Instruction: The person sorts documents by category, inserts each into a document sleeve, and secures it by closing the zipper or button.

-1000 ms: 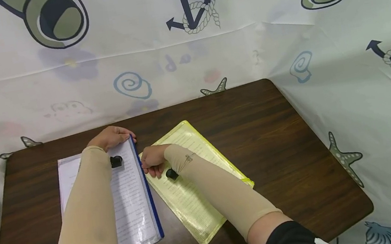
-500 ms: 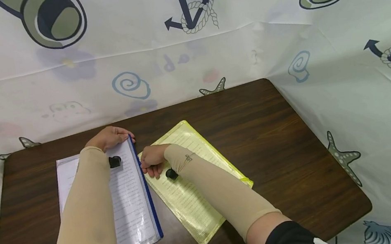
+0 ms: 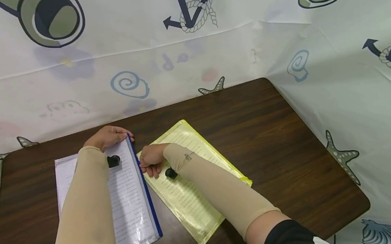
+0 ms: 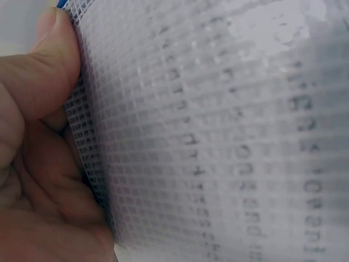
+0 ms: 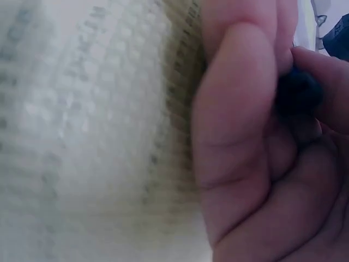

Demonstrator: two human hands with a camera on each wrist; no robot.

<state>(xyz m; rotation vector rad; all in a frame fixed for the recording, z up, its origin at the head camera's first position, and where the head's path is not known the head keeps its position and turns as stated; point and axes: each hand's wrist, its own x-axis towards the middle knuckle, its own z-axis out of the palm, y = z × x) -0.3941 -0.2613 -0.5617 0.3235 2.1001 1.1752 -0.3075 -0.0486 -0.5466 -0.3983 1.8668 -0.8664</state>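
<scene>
A clear mesh zipper pouch (image 3: 130, 206) with printed pages inside lies on the left of the table, its blue zipper edge (image 3: 149, 199) facing right. My left hand (image 3: 109, 136) grips its top right corner; in the left wrist view the thumb (image 4: 60, 52) presses on the mesh with the fingers beneath. Partway down the blue edge, my right hand (image 3: 152, 157) pinches a small dark blue zipper pull (image 5: 299, 94) between thumb and curled fingers. That hand lies over the upper left corner of a yellow mesh pouch (image 3: 188, 206), which also holds printed pages.
The dark wooden table (image 3: 283, 159) extends to the right of the yellow pouch. A white printed curtain (image 3: 238, 53) hangs along its back and right sides. Black wrist cameras (image 3: 113, 161) sit under both sleeved wrists, close over the pouches.
The head view has shifted very slightly. Both hands keep their holds on the white pouch's corner and zipper pull, with no clear movement along the edge.
</scene>
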